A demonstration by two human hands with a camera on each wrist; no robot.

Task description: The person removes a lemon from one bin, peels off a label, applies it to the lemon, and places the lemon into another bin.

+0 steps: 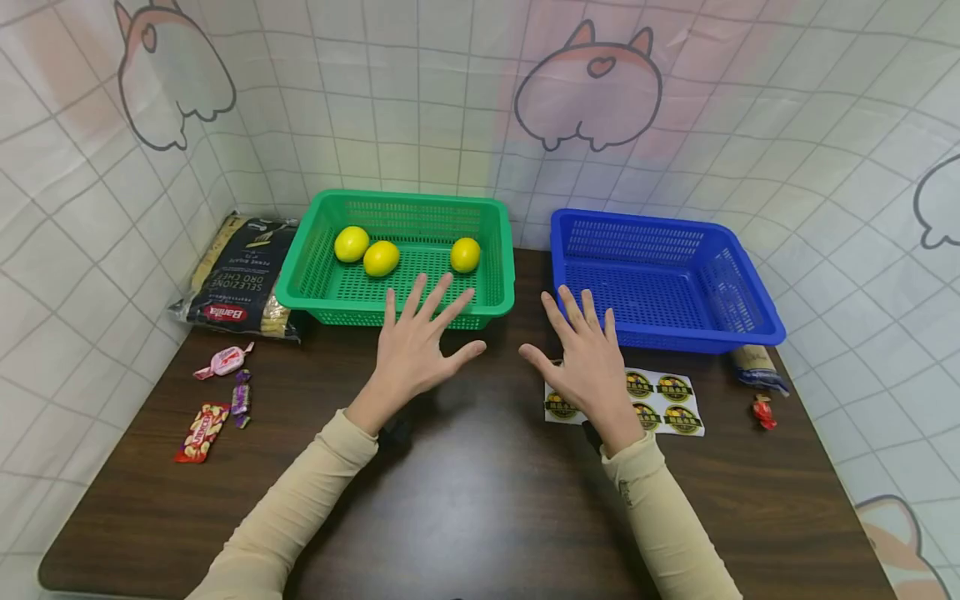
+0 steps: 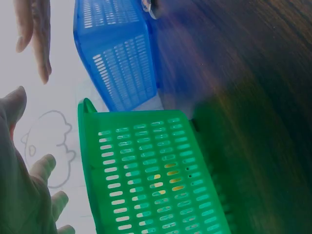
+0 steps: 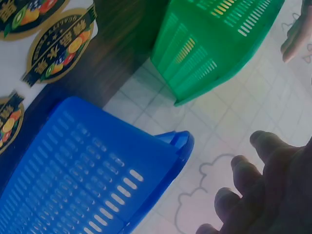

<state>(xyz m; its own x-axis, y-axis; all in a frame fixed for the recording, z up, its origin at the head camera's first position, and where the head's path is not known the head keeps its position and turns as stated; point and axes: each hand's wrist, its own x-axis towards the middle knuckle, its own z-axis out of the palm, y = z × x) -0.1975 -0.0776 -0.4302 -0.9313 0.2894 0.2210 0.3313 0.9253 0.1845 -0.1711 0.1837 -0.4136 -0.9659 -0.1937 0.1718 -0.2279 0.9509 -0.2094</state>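
Note:
My left hand (image 1: 415, 350) is held with fingers spread and nothing in it, in front of the green basket (image 1: 300, 287). Inside that basket lie a yellow lemon (image 1: 352, 244), a second lemon (image 1: 381, 259) beside it and a third lemon (image 1: 465, 255) farther right. The right hand (image 1: 591, 367), also spread and holding nothing, hovers over a white sticker sheet (image 1: 678, 406) with round fruit labels, partly covering it. Just beyond its fingers stands the blue basket (image 1: 637, 292), with nothing inside. Both wrist views show the baskets' slotted walls past the fingers.
A pasta bag (image 1: 238, 279) lies left of the green basket. Near it are a pink candy (image 1: 227, 361), a purple candy (image 1: 241, 400) and a red snack packet (image 1: 202, 433). Toward the right edge lie a small packet (image 1: 757, 367) and a red candy (image 1: 763, 412).

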